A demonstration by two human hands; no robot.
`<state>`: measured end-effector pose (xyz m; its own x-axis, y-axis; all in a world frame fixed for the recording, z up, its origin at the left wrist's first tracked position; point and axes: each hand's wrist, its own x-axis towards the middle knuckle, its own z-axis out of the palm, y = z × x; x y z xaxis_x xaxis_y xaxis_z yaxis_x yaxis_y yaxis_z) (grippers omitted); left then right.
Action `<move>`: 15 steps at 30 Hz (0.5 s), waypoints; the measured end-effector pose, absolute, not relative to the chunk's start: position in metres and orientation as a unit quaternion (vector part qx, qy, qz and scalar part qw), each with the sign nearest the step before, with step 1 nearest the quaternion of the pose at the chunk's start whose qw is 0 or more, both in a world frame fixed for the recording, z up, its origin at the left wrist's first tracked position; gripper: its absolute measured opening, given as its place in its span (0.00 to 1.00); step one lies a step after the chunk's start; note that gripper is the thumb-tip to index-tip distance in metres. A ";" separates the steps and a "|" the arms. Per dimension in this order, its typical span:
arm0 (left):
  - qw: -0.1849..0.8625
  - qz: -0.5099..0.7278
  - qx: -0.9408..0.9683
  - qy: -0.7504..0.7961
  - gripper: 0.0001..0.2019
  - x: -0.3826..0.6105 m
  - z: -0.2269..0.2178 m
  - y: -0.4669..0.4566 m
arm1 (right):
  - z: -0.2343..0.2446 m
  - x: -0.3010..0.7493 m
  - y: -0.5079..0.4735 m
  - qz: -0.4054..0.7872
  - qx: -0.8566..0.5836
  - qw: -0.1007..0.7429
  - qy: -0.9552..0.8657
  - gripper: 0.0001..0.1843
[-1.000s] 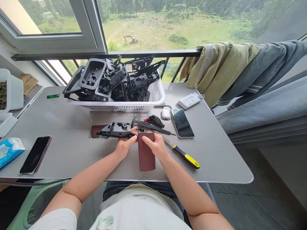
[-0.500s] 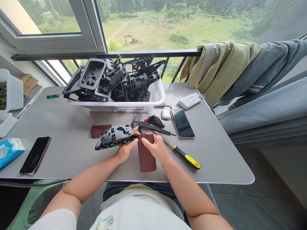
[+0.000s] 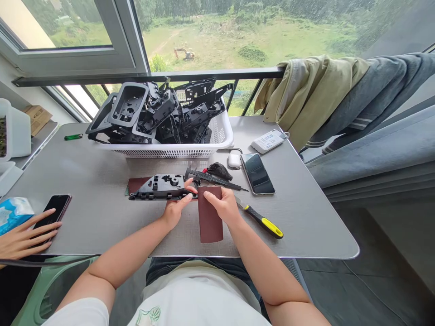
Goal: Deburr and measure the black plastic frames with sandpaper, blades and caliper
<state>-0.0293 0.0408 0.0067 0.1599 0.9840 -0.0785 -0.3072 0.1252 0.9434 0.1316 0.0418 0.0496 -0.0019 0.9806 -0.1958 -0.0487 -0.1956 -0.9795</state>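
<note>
The left hand (image 3: 175, 210) grips the right end of a long black plastic part (image 3: 158, 186), thumb on top and fingers at the near edge. The part lies flat on the worktop (image 3: 102, 213). Its long side runs left to right, so most of it sticks out to the left of that hand.

The right hand (image 3: 224, 206) is just beside the left one. It holds the top edge of a brown sandpaper sheet (image 3: 210, 224). The sheet lies flat and its long side points back toward the person. Its top edge sits right at the end of the part that the left hand grips, so the left hand is the one on the part.

A caliper (image 3: 212, 178) lies just behind both hands. A knife with a yellow handle (image 3: 263, 222) lies to the right.
</note>
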 end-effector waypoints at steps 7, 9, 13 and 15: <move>0.680 0.518 0.323 0.406 0.23 -0.026 0.027 0.046 | 0.045 0.133 0.044 0.603 -0.507 0.457 -0.414 0.16; 0.693 0.516 0.314 0.393 0.23 -0.027 0.030 0.047 | 0.045 0.133 0.044 0.605 -0.505 0.453 -0.417 0.16; 0.711 0.515 0.311 0.363 0.26 -0.028 0.033 0.048 | 0.048 0.132 0.042 0.587 -0.511 0.453 -0.434 0.16; 0.713 0.514 0.311 0.360 0.26 -0.029 0.034 0.049 | 0.049 0.132 0.041 0.576 -0.514 0.452 -0.446 0.16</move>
<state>-0.0288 0.0485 0.0345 0.2111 0.9581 -0.1935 -0.5095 0.2768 0.8147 0.1320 0.0409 0.0486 -0.0621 0.9800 -0.1891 -0.0629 -0.1930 -0.9792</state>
